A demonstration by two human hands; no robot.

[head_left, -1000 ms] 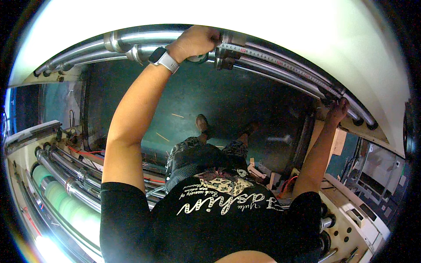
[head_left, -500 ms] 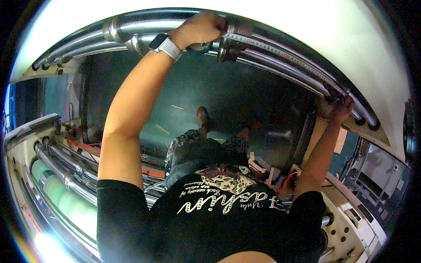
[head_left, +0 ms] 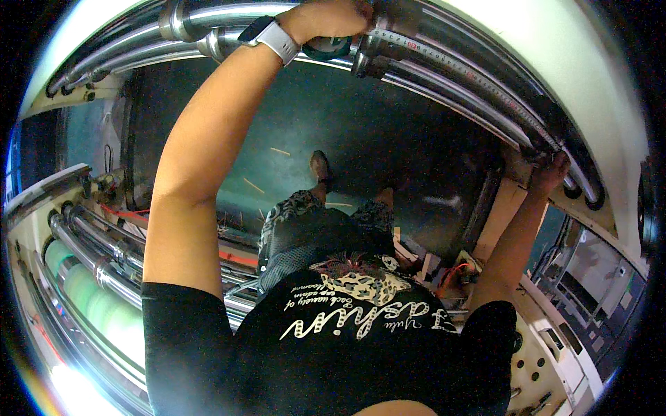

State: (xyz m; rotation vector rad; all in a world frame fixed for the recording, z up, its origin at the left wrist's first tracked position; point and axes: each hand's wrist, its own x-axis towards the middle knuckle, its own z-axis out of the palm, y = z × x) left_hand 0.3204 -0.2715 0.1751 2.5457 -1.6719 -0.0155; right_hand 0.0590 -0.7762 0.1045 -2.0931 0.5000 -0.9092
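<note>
Left hand (head_left: 326, 19): your fingers are closed around a dark green roll (head_left: 327, 47) on the steel bars (head_left: 444, 76), top centre of the frame.
Right hand (head_left: 553, 170): at the bars' far end, right of frame; whether its fingers are closed you cannot tell.
Change: over 1 second your left hand has risen toward the top edge; the hold looks unchanged.
Wrist: grey watch (head_left: 272, 38).

Both arms stretched forward, left hand (head_left: 326, 17) clenched (watch on wrist), right hand (head_left: 551, 170) curled in a grip
</note>
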